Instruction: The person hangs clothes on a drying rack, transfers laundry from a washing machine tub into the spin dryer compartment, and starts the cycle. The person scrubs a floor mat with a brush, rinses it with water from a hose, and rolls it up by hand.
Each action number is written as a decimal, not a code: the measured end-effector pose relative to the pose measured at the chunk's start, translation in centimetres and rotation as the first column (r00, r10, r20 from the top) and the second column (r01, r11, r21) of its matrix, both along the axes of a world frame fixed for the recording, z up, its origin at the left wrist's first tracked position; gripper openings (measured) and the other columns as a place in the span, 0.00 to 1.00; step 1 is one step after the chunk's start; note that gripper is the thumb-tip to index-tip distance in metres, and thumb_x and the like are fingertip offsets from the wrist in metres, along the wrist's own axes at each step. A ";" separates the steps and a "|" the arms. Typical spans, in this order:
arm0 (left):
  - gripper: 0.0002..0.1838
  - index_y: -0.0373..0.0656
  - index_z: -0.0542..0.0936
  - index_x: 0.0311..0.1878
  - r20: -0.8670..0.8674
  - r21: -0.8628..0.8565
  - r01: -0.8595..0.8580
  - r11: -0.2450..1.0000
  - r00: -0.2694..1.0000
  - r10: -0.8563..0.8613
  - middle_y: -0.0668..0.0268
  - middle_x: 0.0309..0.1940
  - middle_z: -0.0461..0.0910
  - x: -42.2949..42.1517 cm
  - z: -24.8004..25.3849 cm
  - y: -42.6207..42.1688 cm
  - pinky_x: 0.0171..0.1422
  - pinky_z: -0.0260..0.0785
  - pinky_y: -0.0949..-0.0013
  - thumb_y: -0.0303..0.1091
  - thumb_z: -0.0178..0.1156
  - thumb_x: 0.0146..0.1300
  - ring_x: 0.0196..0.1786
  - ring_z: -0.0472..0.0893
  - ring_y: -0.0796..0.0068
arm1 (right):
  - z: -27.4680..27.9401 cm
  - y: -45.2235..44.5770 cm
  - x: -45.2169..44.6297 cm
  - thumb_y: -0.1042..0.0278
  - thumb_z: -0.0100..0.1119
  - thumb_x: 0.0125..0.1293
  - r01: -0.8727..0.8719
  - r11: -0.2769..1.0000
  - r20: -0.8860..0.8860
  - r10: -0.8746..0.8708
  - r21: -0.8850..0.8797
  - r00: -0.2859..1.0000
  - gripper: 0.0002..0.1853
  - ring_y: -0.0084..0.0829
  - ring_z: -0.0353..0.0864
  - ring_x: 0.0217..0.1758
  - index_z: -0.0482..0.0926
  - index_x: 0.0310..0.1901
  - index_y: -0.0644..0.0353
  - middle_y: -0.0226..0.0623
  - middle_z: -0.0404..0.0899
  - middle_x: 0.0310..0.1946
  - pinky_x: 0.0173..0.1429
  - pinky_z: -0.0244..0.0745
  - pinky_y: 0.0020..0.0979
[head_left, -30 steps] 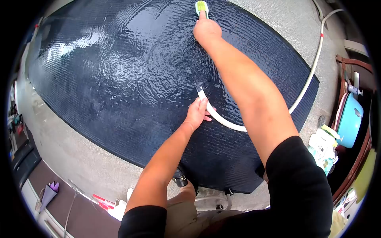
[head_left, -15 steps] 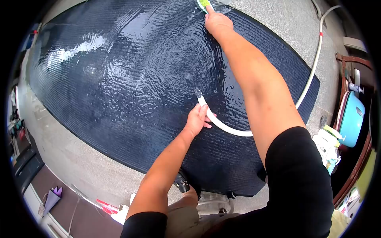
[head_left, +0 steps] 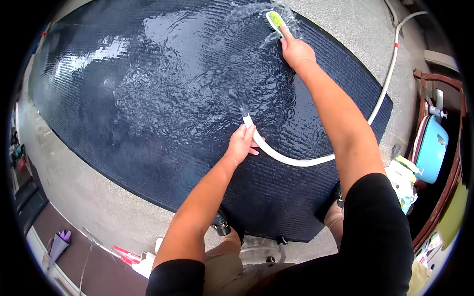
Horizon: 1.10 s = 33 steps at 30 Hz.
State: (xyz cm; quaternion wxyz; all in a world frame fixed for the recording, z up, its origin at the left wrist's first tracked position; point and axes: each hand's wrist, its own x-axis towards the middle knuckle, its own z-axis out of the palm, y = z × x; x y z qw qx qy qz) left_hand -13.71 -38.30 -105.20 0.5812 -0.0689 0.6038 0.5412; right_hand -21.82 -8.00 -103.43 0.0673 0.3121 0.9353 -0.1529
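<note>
Closest in are the person's black sleeves [head_left: 377, 217] and beige shorts [head_left: 224, 269], with black shoes [head_left: 221, 227] at the near end of a dark ribbed mat [head_left: 276, 202], which is spread over the grey floor [head_left: 340, 32]. Off to the right, a blue basin [head_left: 433, 150] rests on its side by a reddish-brown frame [head_left: 429, 75]. Farther out, over the middle of the mat, the left grip [head_left: 241, 142] is wrapped around a white hose [head_left: 291, 161] just behind its open end, thumb and fingers on either side of the tube. The mouth sticks out beyond the fingertips, and clear water [head_left: 242, 109] runs from it onto the mat, spreading in ripples. Behind the left grip the hose bends rightward, passes under the right forearm, and comes out again on the far side to cross the mat's edge. Farther still, the right grip [head_left: 297, 52] is closed around the handle of a green-and-white brush [head_left: 275, 19], index finger stretched along it. The brush head lies ahead of that grip, near the mat's far edge, with water splashing around it; its underside is hidden.
</note>
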 end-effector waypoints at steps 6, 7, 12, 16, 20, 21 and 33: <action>0.17 0.41 0.68 0.47 -0.035 0.000 0.038 0.999 0.999 -0.038 0.54 0.38 0.82 0.0 0.1 0.0 0.26 0.78 0.70 0.47 0.41 0.75 0.37 0.85 0.65 | 1.8 -11.6 3.4 0.55 0.46 0.70 -0.155 0.958 0.027 0.166 -0.242 0.986 0.27 0.50 0.82 0.40 0.57 0.70 0.40 0.51 0.80 0.36 0.47 0.76 0.48; 0.18 0.41 0.68 0.48 -0.033 0.000 0.036 0.999 0.999 -0.036 0.53 0.38 0.82 -0.1 0.1 0.0 0.26 0.78 0.70 0.48 0.41 0.75 0.37 0.85 0.65 | 1.7 -12.4 5.5 0.55 0.47 0.70 -0.273 0.931 0.029 0.288 -0.241 0.957 0.26 0.48 0.82 0.39 0.59 0.69 0.37 0.51 0.80 0.35 0.45 0.77 0.46; 0.16 0.40 0.68 0.52 -0.034 -0.022 0.021 1.000 0.999 -0.022 0.56 0.38 0.82 0.0 -0.2 0.0 0.26 0.79 0.70 0.43 0.43 0.74 0.35 0.84 0.69 | 1.8 -0.9 9.5 0.53 0.43 0.72 -0.261 0.964 0.204 0.247 0.044 0.947 0.25 0.48 0.83 0.38 0.58 0.70 0.32 0.50 0.81 0.34 0.44 0.77 0.46; 0.16 0.39 0.69 0.52 -0.007 -0.017 -0.002 1.000 1.000 0.001 0.57 0.38 0.81 -0.2 0.6 0.2 0.26 0.79 0.68 0.44 0.45 0.74 0.38 0.85 0.66 | 0.1 1.8 8.9 0.53 0.37 0.73 0.355 0.933 0.084 -0.360 0.065 0.929 0.26 0.50 0.82 0.41 0.54 0.71 0.41 0.52 0.82 0.40 0.46 0.75 0.48; 0.17 0.38 0.70 0.49 -0.080 -0.034 -0.003 0.999 0.997 0.000 0.56 0.38 0.82 0.3 0.2 0.3 0.27 0.78 0.69 0.45 0.46 0.73 0.35 0.85 0.68 | -0.5 -9.5 9.5 0.54 0.41 0.72 0.340 0.939 0.039 -0.338 -0.061 0.940 0.29 0.53 0.82 0.40 0.51 0.72 0.44 0.55 0.81 0.35 0.48 0.75 0.49; 0.18 0.37 0.70 0.48 -0.110 -0.036 -0.022 0.999 0.994 0.018 0.56 0.36 0.82 0.6 0.3 -0.1 0.28 0.78 0.69 0.46 0.45 0.74 0.33 0.84 0.68 | 0.6 -12.1 10.5 0.55 0.43 0.71 0.262 0.961 0.078 -0.256 -0.090 0.964 0.30 0.55 0.81 0.38 0.50 0.73 0.41 0.57 0.80 0.35 0.47 0.75 0.50; 0.18 0.36 0.67 0.45 -0.287 -0.073 -0.372 0.925 0.896 0.338 0.56 0.34 0.82 5.9 1.2 -18.1 0.34 0.79 0.69 0.45 0.41 0.75 0.33 0.84 0.69 | 5.4 -21.6 22.2 0.55 0.50 0.68 -0.265 0.937 0.084 0.290 -0.226 0.953 0.32 0.50 0.81 0.36 0.54 0.72 0.42 0.48 0.78 0.39 0.45 0.76 0.47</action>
